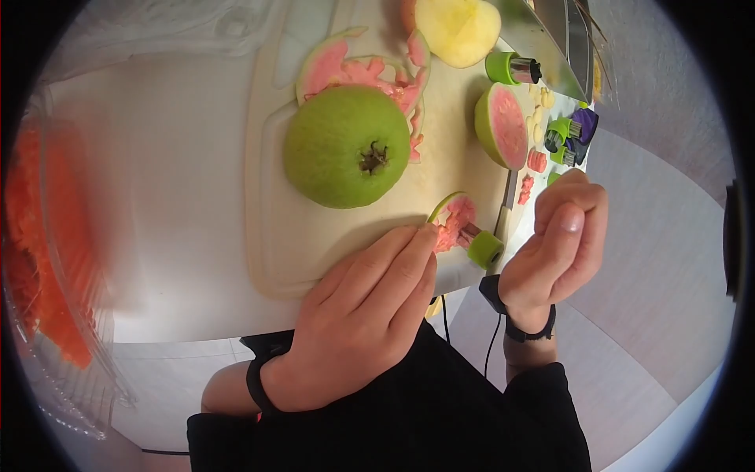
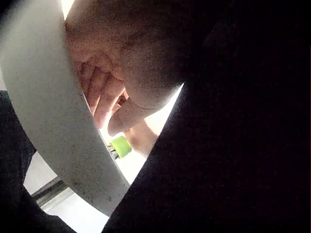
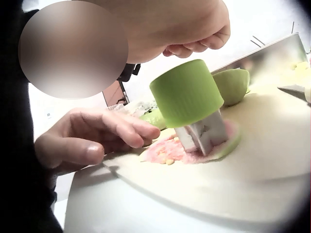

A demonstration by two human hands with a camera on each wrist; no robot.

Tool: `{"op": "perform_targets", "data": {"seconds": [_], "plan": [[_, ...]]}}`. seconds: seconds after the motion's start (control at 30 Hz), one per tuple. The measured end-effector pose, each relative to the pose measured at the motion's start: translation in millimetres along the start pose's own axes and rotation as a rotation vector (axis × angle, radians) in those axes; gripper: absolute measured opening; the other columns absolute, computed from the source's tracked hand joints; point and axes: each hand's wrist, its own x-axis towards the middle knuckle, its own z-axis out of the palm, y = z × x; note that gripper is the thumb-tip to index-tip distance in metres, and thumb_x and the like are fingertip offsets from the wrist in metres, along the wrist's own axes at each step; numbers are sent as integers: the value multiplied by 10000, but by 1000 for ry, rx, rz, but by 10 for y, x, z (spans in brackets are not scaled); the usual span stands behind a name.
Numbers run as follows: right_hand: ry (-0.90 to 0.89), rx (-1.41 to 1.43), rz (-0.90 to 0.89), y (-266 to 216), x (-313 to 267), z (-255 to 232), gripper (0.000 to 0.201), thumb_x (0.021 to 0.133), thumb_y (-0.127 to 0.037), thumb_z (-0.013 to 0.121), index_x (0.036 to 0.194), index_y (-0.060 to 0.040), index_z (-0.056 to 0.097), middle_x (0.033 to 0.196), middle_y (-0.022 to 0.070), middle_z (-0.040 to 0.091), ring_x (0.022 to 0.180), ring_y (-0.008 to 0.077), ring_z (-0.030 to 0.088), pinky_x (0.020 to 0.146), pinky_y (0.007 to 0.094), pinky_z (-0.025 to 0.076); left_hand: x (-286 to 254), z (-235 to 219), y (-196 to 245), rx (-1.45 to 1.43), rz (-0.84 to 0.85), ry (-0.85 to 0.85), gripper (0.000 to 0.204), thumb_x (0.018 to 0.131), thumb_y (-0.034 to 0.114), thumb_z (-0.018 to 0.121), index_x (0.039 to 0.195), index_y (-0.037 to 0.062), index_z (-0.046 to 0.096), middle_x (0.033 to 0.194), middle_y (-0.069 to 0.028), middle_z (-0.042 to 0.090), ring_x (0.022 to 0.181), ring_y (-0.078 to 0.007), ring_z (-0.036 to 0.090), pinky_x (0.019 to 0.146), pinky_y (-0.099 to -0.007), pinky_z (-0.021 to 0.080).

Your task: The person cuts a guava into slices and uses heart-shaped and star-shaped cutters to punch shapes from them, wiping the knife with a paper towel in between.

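Observation:
On the cutting board [image 1: 271, 275] lies a pink-fleshed, green-rimmed guava slice [image 1: 453, 211] with parts cut away. A cutter with a green cap and metal blades [image 3: 187, 94] stands in the slice, slightly tilted. My left hand [image 1: 366, 303] lies at the board's near edge, fingers extended, fingertips right at the slice's rim. In the right wrist view its thumb is spread from the fingers. Raised just above the cutter, my right hand [image 1: 562, 236] is curled into a fist with nothing in it, apart from the green cap. The left wrist view is mostly dark.
A large green guava [image 1: 342, 149] sits mid-board before cut-out guava scraps [image 1: 330, 71]. Beyond are a cut apple [image 1: 464, 31], a guava half [image 1: 503, 130] and a knife [image 1: 507, 197]. More cutters [image 1: 562, 134] and small cut pieces lie rightward. A clear container [image 1: 71, 275] stands left.

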Motion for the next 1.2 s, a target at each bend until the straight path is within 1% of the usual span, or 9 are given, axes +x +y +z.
{"op": "perform_targets", "data": {"seconds": [0.23, 0.3, 0.4, 0.77, 0.87, 0.97, 1.03, 1.1, 1.2], "plan": [[131, 112, -94, -156, 20, -87, 360, 1109, -295, 423, 822, -79, 419, 742, 5, 336, 713, 142, 347, 679, 349, 309, 9, 22, 1, 9, -2, 17, 268, 796, -67, 767, 1063, -61, 777, 1196, -134, 758, 1076, -288, 745, 895, -381, 611], [22, -90, -223, 109, 10, 11, 288, 1051, -202, 495, 812, -40, 499, 738, 69, 441, 685, 229, 412, 670, 375, 365, 4, 20, -3, 16, 2, 15, 267, 800, -69, 765, 1066, -62, 776, 1192, -134, 759, 1071, -288, 746, 893, -379, 612], [-74, -126, -261, 131, 93, 152, 202, 976, -86, 618, 785, -21, 597, 746, 112, 554, 626, 304, 466, 583, 412, 383, 9, 19, -1, 22, 8, 21, 291, 793, -71, 762, 1083, -64, 774, 1199, -133, 755, 1080, -291, 743, 897, -384, 610], [-118, -146, -265, 70, 141, 215, 182, 949, -69, 647, 782, -21, 593, 718, 102, 555, 600, 313, 472, 554, 415, 387, -15, 14, -17, 36, 28, -5, 354, 799, -45, 744, 1153, -54, 763, 1256, -124, 743, 1136, -291, 724, 941, -389, 585], [-70, -105, -260, 71, 122, 206, 228, 978, -102, 627, 774, -9, 585, 700, 103, 537, 586, 290, 473, 549, 397, 377, -27, 26, -30, 48, 46, -6, 366, 800, -41, 745, 1166, -50, 761, 1266, -122, 740, 1144, -291, 720, 944, -394, 582], [42, 76, -206, 173, 32, 147, 331, 1032, -169, 585, 746, -4, 559, 657, 89, 502, 554, 241, 458, 537, 366, 350, -47, 19, -23, 49, 44, -15, 377, 796, -35, 751, 1173, -47, 758, 1278, -126, 734, 1154, -300, 714, 948, -402, 579], [85, 93, -149, 129, -1, 120, 529, 1115, -408, 385, 728, -57, 466, 640, 14, 418, 589, 143, 363, 598, 332, 293, -44, 17, -30, 46, 48, -23, 385, 793, -32, 756, 1178, -45, 756, 1286, -130, 730, 1159, -308, 709, 951, -407, 577], [155, 192, -113, 201, -81, 84, 546, 1120, -423, 383, 719, -61, 461, 634, 8, 400, 579, 136, 333, 592, 337, 269, -51, 9, -34, 46, 49, -36, 394, 790, -28, 760, 1183, -41, 753, 1294, -135, 725, 1164, -316, 705, 952, -410, 576], [206, 247, -188, 192, -65, -79, 493, 1128, -300, 400, 722, -35, 486, 633, 27, 457, 567, 128, 360, 545, 322, 249, -49, 16, -31, 47, 52, -36, 406, 784, -27, 763, 1190, -37, 750, 1294, -143, 722, 1161, -326, 702, 953, -418, 576]]}}
